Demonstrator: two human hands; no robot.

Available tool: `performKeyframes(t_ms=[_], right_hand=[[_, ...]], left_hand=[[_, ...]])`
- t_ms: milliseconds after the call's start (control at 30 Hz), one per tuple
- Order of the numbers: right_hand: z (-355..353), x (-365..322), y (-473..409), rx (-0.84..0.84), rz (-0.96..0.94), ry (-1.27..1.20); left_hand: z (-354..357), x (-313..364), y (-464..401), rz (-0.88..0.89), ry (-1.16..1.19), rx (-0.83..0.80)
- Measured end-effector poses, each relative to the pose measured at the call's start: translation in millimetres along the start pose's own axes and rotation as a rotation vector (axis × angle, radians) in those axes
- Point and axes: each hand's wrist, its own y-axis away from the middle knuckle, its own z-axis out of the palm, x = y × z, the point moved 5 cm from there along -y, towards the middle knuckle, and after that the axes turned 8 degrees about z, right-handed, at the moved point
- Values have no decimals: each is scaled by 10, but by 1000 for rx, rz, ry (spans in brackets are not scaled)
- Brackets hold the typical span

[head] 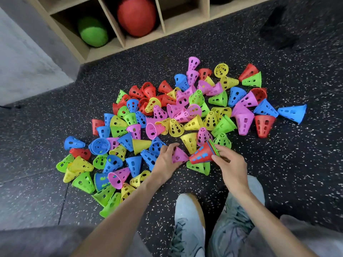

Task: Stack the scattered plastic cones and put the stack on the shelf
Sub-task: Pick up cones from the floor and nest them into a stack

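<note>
A wide scatter of perforated plastic cones [178,115] in red, blue, green, yellow and pink covers the dark speckled floor. My right hand [230,162] grips a short stack of nested cones [201,154] by its wide rims; the outer cone is red, its narrow tip points left. My left hand [165,162] holds a single pink cone [179,155] lying on the floor, just left of the stack's tip. A wooden cubby shelf [163,25] stands at the far side of the pile.
The shelf cubbies hold a green ball [92,32] and a red ball [136,15]. A grey block [27,52] stands at the left. My two pale shoes [189,225] are on the floor below my hands. A green cone [200,167] lies under the stack.
</note>
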Motion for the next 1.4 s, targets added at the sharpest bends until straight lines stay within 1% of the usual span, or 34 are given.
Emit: performKeyframes(t_ms=[100, 267, 467, 533, 600, 867, 1033, 1233, 1400], right_hand=[[22, 2, -4, -1, 10, 0], [41, 22, 3, 9, -6, 39], [-5, -20, 9, 70, -3, 17], [-12, -35, 21, 77, 2, 7], [-15, -56, 49, 72, -1, 13], [85, -14, 230, -74, 9, 15], [105, -40, 290, -151, -23, -55], [80, -77, 295, -195, -57, -85], [135, -67, 302, -263, -61, -19]], left_hand=[[70, -15, 44, -10, 3, -16], [102, -91, 150, -14, 67, 4], [38, -22, 426, -13, 104, 141], [49, 3, 520, -13, 141, 166], [58, 55, 603, 16, 125, 196], [174, 415, 809, 136, 109, 229], [157, 582, 766, 217, 94, 270], [148, 618, 744, 198, 117, 301], [138, 611, 788, 137, 166, 306]])
